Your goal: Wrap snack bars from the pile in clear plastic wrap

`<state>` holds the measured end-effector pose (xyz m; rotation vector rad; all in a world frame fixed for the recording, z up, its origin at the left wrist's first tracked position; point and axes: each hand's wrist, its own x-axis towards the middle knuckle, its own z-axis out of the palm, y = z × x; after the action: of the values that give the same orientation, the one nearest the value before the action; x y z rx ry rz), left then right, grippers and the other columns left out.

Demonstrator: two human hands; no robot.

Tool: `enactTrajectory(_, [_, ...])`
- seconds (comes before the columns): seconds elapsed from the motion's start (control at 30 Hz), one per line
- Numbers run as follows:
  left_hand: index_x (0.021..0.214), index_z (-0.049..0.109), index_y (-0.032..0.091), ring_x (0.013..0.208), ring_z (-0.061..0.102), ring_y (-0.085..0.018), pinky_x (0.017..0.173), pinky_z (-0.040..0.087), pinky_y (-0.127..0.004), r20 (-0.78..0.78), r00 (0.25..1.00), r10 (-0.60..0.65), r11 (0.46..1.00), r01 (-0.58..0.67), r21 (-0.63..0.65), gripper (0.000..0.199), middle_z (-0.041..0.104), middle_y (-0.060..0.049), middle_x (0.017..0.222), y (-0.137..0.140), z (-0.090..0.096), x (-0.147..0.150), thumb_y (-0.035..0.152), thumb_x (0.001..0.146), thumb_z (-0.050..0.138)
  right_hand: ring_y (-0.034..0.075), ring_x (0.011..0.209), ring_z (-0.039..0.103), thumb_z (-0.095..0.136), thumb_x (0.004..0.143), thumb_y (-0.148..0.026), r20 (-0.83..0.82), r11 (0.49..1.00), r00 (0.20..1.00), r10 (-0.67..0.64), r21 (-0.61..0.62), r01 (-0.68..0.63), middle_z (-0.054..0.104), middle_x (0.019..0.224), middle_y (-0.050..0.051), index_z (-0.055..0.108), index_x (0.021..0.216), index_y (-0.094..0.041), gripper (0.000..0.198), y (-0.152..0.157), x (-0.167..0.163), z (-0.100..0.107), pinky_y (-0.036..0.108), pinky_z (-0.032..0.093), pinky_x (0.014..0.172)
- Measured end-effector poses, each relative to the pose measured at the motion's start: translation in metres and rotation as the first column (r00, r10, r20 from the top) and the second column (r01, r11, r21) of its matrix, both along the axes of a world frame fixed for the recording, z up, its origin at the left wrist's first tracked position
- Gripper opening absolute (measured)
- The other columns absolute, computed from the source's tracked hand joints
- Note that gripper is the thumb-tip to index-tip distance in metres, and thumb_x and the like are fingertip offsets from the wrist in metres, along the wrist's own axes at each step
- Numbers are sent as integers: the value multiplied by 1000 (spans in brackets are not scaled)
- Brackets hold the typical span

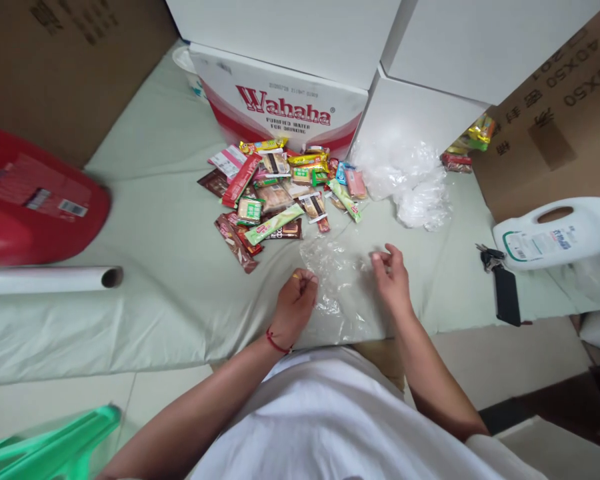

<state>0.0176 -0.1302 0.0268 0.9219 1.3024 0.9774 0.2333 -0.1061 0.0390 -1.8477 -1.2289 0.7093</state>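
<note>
A clear plastic bag (337, 287) lies crumpled on the pale green cloth (160, 267), between my two hands. My left hand (296, 297), with a red cord at its wrist, is closed at the bag's left edge and pinches its film. On the other side my right hand (394, 275) is raised with fingers apart and bent, holding nothing that I can see. Just beyond the bag is a pile of wrapped snacks, among them a light green packet (275, 223), a red packet (241, 180) and a brown packet (236, 243).
Behind the snacks stands a Wahaha water carton (285, 100), with more crumpled plastic bags (405, 180) to its right. At the right are a white jug (565, 233), keys (490, 257) and a black phone (507, 295). A red container (40, 200) and white roll (45, 280) occupy the left.
</note>
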Motion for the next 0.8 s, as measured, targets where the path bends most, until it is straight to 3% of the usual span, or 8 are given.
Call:
enactTrajectory(0.07, [88,49,25,50,42,-11,51,35,-25,23,1000,20,1000,-20,-2,28,47,9,57,-3,1,0,51,90,60,22,93,69,71,80,-66,-36,998,998,52,-35,-53,76,107,10,52,141,-16,81,25,-6,-15,33,55,81])
enactTrajectory(0.1, [89,49,25,49,41,-11,50,34,-25,31,999,28,1000,-28,-5,29,46,9,57,-3,1,0,53,91,59,21,87,67,72,78,-64,-56,995,995,82,-46,-84,75,99,6,56,137,-16,78,34,-11,-21,32,54,79])
enactTrajectory(0.23, [87,47,27,46,40,-12,47,32,-26,4,989,151,989,-151,4,32,44,9,54,-2,1,-15,57,94,56,14,58,51,59,87,-60,-160,994,984,81,-58,-91,54,64,-4,67,99,-20,43,52,-24,-26,26,43,56])
enactTrajectory(0.43, [88,45,28,44,40,-13,44,33,-25,-97,929,358,930,-364,-53,31,45,9,53,-11,0,-47,56,94,56,12,47,40,66,79,-56,-294,994,954,-62,-108,31,48,58,-7,58,83,-23,35,52,2,-14,26,31,43])
enactTrajectory(0.6, [96,49,27,51,49,-15,49,38,-26,-298,911,284,947,-316,-65,25,52,7,61,-26,-7,-61,48,92,61,9,44,35,74,75,-56,-283,988,959,-30,-155,-15,47,56,-8,57,77,-22,38,45,28,-15,26,28,44])
enactTrajectory(0.7, [106,50,26,64,59,-17,59,47,-29,-473,844,253,964,-263,45,29,62,2,82,-36,-9,-64,38,85,67,9,43,35,74,77,-57,-253,982,967,-4,-183,-43,48,54,-8,57,78,-22,39,43,35,-18,26,27,44])
enactTrajectory(0.8, [111,57,25,98,66,-27,85,55,-41,-649,689,324,937,-140,320,29,64,-9,111,-44,-4,-62,30,85,68,10,45,38,73,81,-57,-198,980,979,47,-178,-84,50,53,-8,59,79,-22,38,43,36,-18,26,28,46])
